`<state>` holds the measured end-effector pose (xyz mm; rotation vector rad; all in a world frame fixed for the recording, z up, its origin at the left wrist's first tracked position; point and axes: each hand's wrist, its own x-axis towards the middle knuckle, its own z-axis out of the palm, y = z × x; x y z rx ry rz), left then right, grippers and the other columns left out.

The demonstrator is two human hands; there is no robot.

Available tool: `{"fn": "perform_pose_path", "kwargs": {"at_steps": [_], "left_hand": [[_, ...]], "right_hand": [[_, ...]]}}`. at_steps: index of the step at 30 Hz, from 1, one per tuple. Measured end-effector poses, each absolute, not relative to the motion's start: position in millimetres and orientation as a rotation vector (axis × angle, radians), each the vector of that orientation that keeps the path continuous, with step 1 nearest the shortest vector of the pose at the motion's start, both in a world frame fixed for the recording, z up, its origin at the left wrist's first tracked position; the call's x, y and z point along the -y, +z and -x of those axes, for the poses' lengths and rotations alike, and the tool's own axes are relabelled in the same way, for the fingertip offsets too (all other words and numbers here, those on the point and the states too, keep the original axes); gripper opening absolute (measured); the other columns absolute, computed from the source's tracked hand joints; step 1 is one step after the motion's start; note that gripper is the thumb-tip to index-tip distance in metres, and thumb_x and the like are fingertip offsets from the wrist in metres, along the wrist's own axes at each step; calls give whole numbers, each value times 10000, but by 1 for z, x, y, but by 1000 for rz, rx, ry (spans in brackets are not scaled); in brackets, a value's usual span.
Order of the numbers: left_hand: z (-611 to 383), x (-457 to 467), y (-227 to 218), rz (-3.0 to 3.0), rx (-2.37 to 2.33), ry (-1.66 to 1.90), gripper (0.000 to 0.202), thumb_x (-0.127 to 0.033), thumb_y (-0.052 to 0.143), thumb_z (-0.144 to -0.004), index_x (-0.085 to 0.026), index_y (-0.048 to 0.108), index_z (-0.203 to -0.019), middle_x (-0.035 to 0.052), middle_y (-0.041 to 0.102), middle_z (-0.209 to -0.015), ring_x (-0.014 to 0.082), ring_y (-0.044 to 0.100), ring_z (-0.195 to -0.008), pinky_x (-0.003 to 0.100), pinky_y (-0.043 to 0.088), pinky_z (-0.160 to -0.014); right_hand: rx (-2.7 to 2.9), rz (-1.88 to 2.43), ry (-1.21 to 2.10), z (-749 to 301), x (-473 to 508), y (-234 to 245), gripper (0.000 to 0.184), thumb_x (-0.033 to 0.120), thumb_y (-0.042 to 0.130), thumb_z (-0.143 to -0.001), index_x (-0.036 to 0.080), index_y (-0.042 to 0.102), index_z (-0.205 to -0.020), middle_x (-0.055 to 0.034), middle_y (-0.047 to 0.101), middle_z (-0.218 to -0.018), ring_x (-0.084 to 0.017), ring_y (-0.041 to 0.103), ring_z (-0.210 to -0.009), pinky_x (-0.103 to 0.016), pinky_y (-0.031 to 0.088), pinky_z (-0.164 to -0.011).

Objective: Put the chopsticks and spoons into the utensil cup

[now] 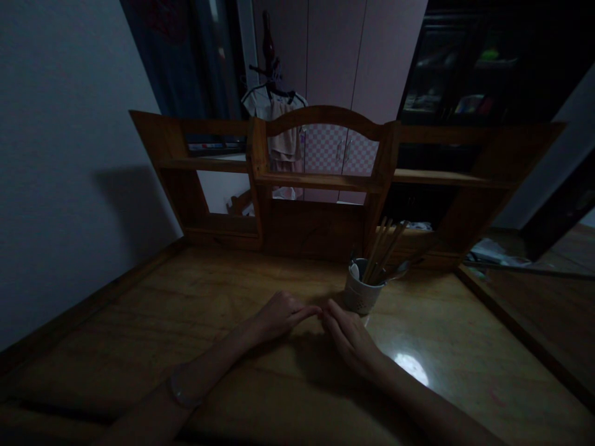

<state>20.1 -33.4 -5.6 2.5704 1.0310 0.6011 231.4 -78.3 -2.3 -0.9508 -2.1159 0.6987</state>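
Note:
Over the wooden desk (223,279), my left hand (282,314) is closed, its fingers curled under and one digit stretched towards the right. My right hand (349,339) comes in from the other side, its fingers pressed together. The two hands meet at their fingertips. Whatever is between or inside them, if anything, is hidden or too small to see in the dim light. Just beyond my right hand, apart from it, stands a pale perforated utensil cup (360,296). Chopsticks (383,248) and a metal spoon (402,268) lean out of it. A thin bracelet (179,391) circles my left forearm.
A wooden shelf unit (320,181) runs along the desk's back edge. A wall (83,186) borders the left side, and a raised wooden rim (520,334) the right. Behind are a clothes stand (268,46) with hanging clothes and a pink wardrobe (334,68).

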Motion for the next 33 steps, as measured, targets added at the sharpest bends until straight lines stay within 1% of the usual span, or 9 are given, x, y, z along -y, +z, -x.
{"fn": "perform_pose_path", "kwargs": {"at_steps": [5, 8, 9, 11, 14, 16, 18, 23, 33], "left_hand": [[-19, 32, -8, -2544, -1003, 599, 391, -400, 388, -985, -238, 745, -989, 46, 745, -828, 154, 648, -707, 233, 374, -666], [-16, 29, -10, -2524, -973, 602, 395, -421, 394, -978, -235, 743, -980, 42, 744, -862, 156, 640, -728, 229, 366, -666], [-15, 28, -11, -2519, -971, 604, 405, -442, 407, -968, -225, 748, -944, 42, 739, -841, 152, 630, -709, 225, 356, -651], [-13, 25, -14, -2507, -985, 608, 435, -501, 454, -931, -196, 746, -826, 33, 705, -732, 137, 587, -636, 220, 320, -602], [-11, 20, -19, -2487, -997, 620, 515, -582, 510, -864, -157, 672, -622, 9, 593, -574, 112, 493, -546, 225, 256, -548], [-10, 19, -21, -2481, -978, 624, 552, -605, 509, -850, -146, 612, -561, -1, 544, -548, 107, 459, -536, 229, 239, -541], [-10, 18, -21, -2477, -970, 623, 559, -608, 504, -850, -144, 576, -547, -8, 515, -543, 106, 441, -536, 233, 228, -538], [-11, 19, -19, -2484, -970, 620, 529, -549, 517, -873, -143, 528, -535, -17, 489, -540, 103, 420, -534, 238, 209, -531], [-12, 20, -17, -2483, -987, 597, 505, -513, 556, -865, -141, 516, -525, -22, 489, -540, 99, 406, -528, 235, 210, -529]], "right_hand": [[2073, 920, 823, -232, 79, -1, 190, 304, 333, -1010, 205, 473, -927, 2, 547, -769, -120, 487, -646, -228, 350, -588], [2002, 913, 967, -231, 80, 3, 242, 363, 372, -999, 194, 494, -877, 12, 523, -729, -108, 458, -622, -216, 344, -563], [1959, 899, 1074, -231, 80, 3, 267, 389, 388, -992, 189, 502, -859, 15, 517, -711, -103, 447, -602, -208, 337, -537], [1855, 852, 1352, -229, 78, 2, 300, 439, 447, -962, 176, 524, -841, 26, 508, -666, -88, 419, -537, -193, 306, -468], [1738, 786, 1637, -227, 73, -4, 333, 477, 561, -892, 152, 564, -821, 42, 502, -597, -67, 375, -448, -179, 263, -402], [1720, 776, 1667, -226, 71, -7, 353, 485, 594, -868, 139, 585, -800, 41, 511, -574, -62, 380, -432, -176, 270, -401], [1719, 777, 1662, -226, 71, -7, 369, 497, 598, -862, 134, 597, -794, 40, 516, -563, -61, 381, -426, -177, 271, -403], [1711, 800, 1640, -225, 74, -1, 372, 499, 610, -852, 134, 603, -776, 41, 514, -557, -59, 386, -434, -180, 263, -414], [1715, 811, 1610, -225, 74, -5, 367, 488, 607, -862, 126, 636, -808, 34, 531, -555, -50, 382, -422, -171, 254, -396]]}}
